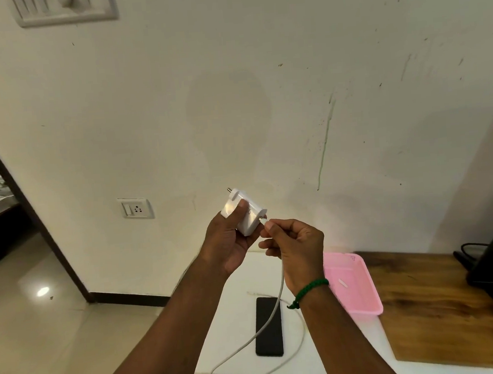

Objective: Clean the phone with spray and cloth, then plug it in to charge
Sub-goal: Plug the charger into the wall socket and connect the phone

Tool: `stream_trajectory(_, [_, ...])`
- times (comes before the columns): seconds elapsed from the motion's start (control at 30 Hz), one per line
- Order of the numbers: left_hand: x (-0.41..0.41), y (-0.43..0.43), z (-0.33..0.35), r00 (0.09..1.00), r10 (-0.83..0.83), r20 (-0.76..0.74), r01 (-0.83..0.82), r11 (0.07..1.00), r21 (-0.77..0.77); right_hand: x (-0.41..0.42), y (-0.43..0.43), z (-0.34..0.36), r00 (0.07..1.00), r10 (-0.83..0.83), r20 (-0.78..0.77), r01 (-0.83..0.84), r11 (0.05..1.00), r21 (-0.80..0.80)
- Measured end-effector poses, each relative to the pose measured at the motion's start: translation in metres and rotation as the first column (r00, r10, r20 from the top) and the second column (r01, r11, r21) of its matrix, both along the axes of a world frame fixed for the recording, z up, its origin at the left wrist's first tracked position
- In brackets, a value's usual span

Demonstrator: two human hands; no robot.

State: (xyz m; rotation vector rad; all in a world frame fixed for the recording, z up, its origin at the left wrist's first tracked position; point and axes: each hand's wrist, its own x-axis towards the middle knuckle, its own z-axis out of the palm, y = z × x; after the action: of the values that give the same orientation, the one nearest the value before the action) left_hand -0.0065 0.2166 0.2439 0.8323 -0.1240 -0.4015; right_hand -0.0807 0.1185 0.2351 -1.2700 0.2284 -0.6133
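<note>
Currently left hand (229, 241) grips one glossy white boxy charger (243, 213); right hand (295, 248) pinches the round white cable (268, 326) end at its port; one flat black phone (268, 326) lies near on the white table (235, 320); one pink plastic basket (353, 284) right of it.

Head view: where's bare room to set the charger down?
Best: wooden top between pink tray and black stand. Also the white strip left of the phone, by the table edge. Crowded between phone and tray: the cable loops there.
</note>
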Motion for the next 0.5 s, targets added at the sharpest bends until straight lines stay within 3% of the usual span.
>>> stream_trajectory(0.5, [0.005,-0.002,-0.012,0.996,-0.022,0.088,0.007,0.986,0.169,0.006,0.003,-0.009,1.000,0.010,-0.029,-0.008,0.996,0.088])
